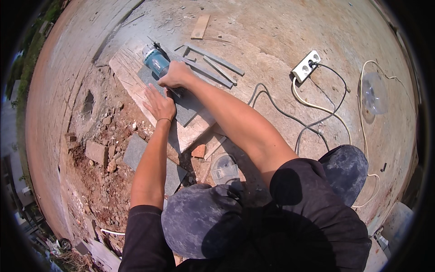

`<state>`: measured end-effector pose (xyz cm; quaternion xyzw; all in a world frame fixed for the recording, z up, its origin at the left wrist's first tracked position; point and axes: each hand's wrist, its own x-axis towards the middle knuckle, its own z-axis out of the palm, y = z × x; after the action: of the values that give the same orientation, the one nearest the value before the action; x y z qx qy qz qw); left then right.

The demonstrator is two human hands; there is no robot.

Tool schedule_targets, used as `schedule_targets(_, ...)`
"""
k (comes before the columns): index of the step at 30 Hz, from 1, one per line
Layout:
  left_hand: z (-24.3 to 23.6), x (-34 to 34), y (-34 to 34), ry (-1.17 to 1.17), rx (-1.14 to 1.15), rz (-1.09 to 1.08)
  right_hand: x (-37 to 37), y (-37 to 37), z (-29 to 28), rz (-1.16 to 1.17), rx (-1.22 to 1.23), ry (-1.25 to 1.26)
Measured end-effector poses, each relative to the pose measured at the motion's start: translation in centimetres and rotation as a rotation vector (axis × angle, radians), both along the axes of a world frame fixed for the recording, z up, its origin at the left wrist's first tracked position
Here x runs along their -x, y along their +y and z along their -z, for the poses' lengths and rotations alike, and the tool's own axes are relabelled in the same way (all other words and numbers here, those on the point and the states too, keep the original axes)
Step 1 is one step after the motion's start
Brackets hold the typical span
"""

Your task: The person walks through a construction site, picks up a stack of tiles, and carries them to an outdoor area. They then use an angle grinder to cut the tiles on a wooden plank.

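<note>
My right hand [176,75] grips a teal angle grinder [155,60] at the far end of a grey stone tile [190,109]. The tile lies on a pale wooden board [127,72]. My left hand [159,103] presses flat on the tile, fingers spread, just below the grinder. The grinder's disc is hidden behind its body and my hand. A dark cord [281,113] runs from the grinder side toward a white power strip [306,66].
Several thin grey cut strips [216,63] lie beyond the grinder. Another grey tile [136,152], brick pieces [96,152] and rubble sit at the left. A clear plastic container [224,168] is near my knee, a clear round lid [374,93] at right, a wood scrap [200,26] far off.
</note>
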<state>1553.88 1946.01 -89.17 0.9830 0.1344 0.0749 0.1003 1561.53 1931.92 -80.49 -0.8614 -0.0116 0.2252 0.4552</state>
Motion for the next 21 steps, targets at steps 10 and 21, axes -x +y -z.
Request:
schedule_targets(10,-0.3,0.0,-0.2,0.004,0.022,-0.007,0.6,-0.1,0.8,0.040,0.004,-0.101)
schedule_targets(21,0.0,0.1,0.1,0.011,0.001,0.004,1.1,-0.8,-0.1,-0.018,0.018,0.015)
